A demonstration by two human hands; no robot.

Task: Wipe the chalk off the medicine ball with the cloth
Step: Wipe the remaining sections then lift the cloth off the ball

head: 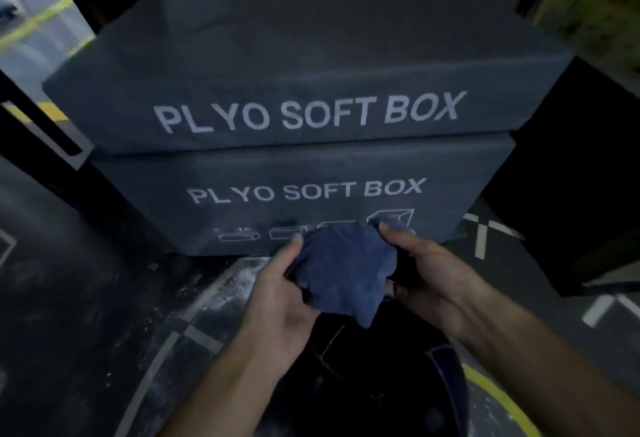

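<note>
A blue cloth [346, 268] is bunched up between both hands, low in the middle of the view. My left hand [282, 305] grips its left side with the thumb on top. My right hand [427, 270] grips its right side, thumb over the upper edge. Beneath the hands lies the black medicine ball [374, 381], dark and partly hidden by my forearms and the cloth. A blue panel shows on the ball's right side.
Two stacked grey plyo soft boxes [304, 117] stand right in front of me. White chalk dust [225, 294] is scattered on the dark floor to the left of the ball. A yellow floor line [502, 398] curves at the lower right.
</note>
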